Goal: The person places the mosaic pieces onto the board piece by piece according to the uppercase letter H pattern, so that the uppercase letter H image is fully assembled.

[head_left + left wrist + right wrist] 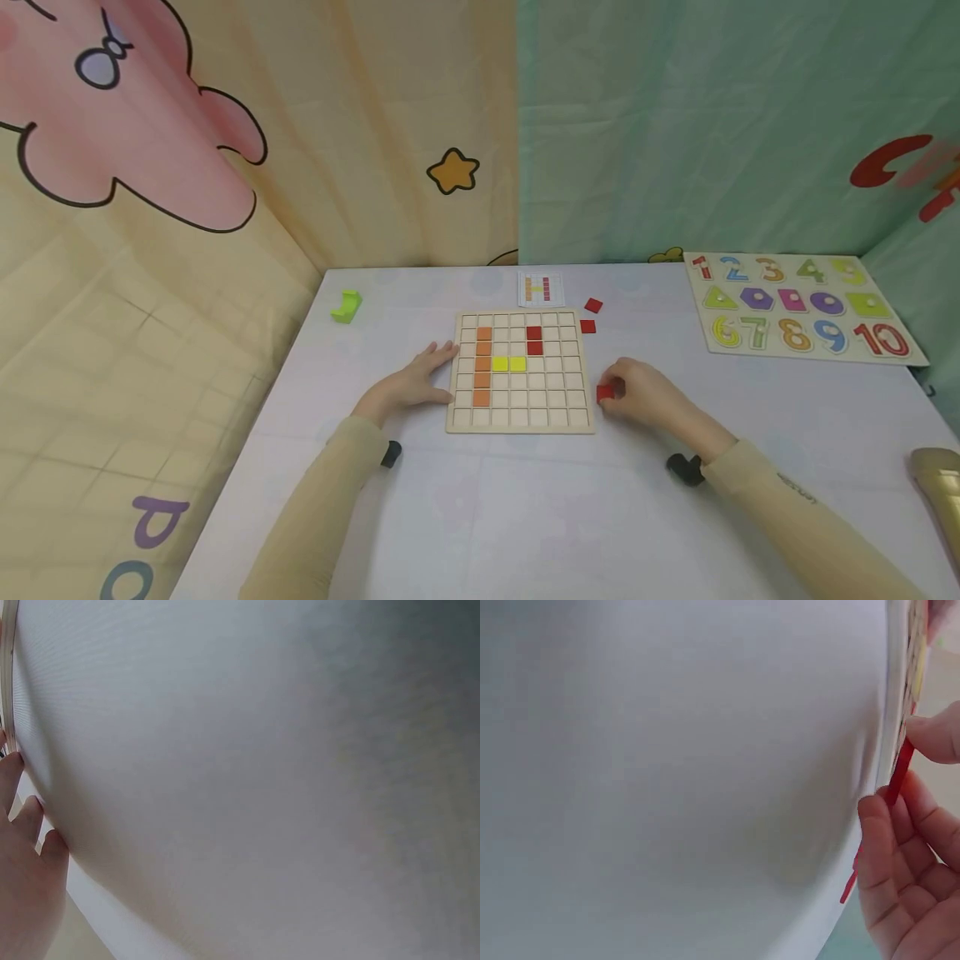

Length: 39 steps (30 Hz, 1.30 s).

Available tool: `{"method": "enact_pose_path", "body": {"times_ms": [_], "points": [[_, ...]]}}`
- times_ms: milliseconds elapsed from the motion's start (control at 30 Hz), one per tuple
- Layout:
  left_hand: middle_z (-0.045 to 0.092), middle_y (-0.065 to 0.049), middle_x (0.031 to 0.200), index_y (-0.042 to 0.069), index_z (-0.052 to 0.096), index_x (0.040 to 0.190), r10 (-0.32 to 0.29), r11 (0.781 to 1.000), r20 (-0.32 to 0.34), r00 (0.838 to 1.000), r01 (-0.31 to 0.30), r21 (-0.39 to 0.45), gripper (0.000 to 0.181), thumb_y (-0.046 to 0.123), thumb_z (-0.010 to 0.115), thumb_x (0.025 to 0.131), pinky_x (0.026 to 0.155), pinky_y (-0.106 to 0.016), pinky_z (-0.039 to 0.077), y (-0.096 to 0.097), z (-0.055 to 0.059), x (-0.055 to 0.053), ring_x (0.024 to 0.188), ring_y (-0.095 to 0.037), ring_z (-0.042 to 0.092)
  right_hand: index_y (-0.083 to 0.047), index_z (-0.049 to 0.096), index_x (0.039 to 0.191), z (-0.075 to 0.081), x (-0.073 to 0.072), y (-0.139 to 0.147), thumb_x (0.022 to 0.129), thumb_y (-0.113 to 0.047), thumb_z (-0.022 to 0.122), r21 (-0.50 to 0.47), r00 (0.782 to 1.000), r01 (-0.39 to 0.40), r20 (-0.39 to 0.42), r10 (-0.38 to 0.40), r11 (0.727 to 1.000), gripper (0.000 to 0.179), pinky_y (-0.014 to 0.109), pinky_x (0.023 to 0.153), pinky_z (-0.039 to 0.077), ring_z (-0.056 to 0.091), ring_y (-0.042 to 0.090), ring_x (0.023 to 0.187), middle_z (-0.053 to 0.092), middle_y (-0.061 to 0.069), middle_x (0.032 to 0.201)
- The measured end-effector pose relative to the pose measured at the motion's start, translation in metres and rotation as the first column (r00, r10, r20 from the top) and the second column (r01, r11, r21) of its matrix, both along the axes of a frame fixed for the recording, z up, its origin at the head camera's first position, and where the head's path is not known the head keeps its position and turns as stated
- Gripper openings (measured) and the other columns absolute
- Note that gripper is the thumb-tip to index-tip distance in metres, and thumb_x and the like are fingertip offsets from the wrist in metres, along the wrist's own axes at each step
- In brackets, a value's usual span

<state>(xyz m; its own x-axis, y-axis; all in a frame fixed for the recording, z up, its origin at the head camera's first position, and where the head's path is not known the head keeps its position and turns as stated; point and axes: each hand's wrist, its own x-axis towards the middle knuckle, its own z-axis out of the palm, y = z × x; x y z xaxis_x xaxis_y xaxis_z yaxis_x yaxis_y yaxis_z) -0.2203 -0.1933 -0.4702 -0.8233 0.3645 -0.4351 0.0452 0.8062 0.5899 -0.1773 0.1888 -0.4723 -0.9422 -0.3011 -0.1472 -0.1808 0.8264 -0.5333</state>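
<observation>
A wooden grid board (522, 417) lies on the table, with an orange column of square tiles (482, 364), two yellow tiles (509, 364) beside it and two dark red tiles (534, 340) at upper right. My left hand (405, 383) rests at the board's left edge, fingers spread, fingertips and thumb at its side. Just off the right edge, my right hand (637, 392) pinches a red square tile (605, 392) between thumb and fingers; the right wrist view shows this red tile (901, 772) edge-on. Two loose red tiles (591, 316) lie beyond, by the board's upper right corner.
A small pattern card (541, 290) lies behind the board. At the back right is a number and shape puzzle board (806, 310). A light green block (347, 307) sits at the back left. Curtains (420, 100) hang behind the table (480, 517).
</observation>
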Motion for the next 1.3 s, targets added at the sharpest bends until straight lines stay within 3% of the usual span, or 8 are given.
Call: {"method": "enact_pose_path", "body": {"times_ms": [267, 467, 800, 1300], "points": [[0.007, 0.005, 0.167, 0.024, 0.019, 0.159, -0.006, 1.0, -0.005, 1.0, 0.006, 0.006, 0.09, 0.02, 0.073, 0.086, 0.123, -0.058, 0.003, 0.0, 0.001, 0.0, 0.155, -0.023, -0.008, -0.003, 0.067, 0.106, 0.007, -0.022, -0.017, 0.084, -0.019, 0.076, -0.176, 0.997, 0.062, 0.045, -0.055, 0.982, 0.028, 0.027, 0.068, 0.05, 0.055, 0.022, 0.083, 0.063, 0.008, 0.091], [0.006, 0.004, 0.167, 0.024, 0.018, 0.159, -0.012, 1.0, 0.001, 1.0, 0.012, -0.004, 0.091, 0.02, 0.073, 0.086, 0.122, -0.058, 0.003, 0.001, 0.003, -0.001, 0.155, -0.023, -0.009, -0.004, 0.066, 0.108, 0.007, -0.041, -0.046, 0.084, -0.019, 0.074, -0.22, 0.996, 0.058, 0.079, -0.041, 0.974, 0.03, 0.026, 0.07, 0.05, 0.056, 0.022, 0.085, 0.063, 0.009, 0.093], [0.007, 0.004, 0.167, 0.023, 0.018, 0.159, -0.014, 1.0, -0.001, 1.0, 0.015, 0.007, 0.091, 0.019, 0.073, 0.086, 0.123, -0.057, 0.003, 0.0, 0.0, -0.002, 0.155, -0.023, -0.009, -0.003, 0.069, 0.108, 0.002, -0.06, -0.076, 0.085, -0.013, 0.072, -0.142, 0.997, -0.047, 0.06, 0.056, 0.989, 0.025, 0.025, 0.067, 0.046, 0.054, 0.02, 0.081, 0.057, 0.009, 0.093], [0.006, 0.005, 0.167, 0.024, 0.018, 0.159, 0.002, 1.0, 0.005, 1.0, -0.002, -0.005, 0.092, 0.018, 0.073, 0.086, 0.123, -0.057, 0.003, 0.002, 0.001, -0.002, 0.155, -0.023, -0.009, -0.007, 0.074, 0.108, 0.002, -0.059, -0.081, 0.086, -0.016, 0.075, -0.108, 0.996, -0.089, 0.023, 0.092, 0.99, 0.024, 0.028, 0.077, 0.051, 0.055, 0.019, 0.085, 0.061, 0.007, 0.099]]}}
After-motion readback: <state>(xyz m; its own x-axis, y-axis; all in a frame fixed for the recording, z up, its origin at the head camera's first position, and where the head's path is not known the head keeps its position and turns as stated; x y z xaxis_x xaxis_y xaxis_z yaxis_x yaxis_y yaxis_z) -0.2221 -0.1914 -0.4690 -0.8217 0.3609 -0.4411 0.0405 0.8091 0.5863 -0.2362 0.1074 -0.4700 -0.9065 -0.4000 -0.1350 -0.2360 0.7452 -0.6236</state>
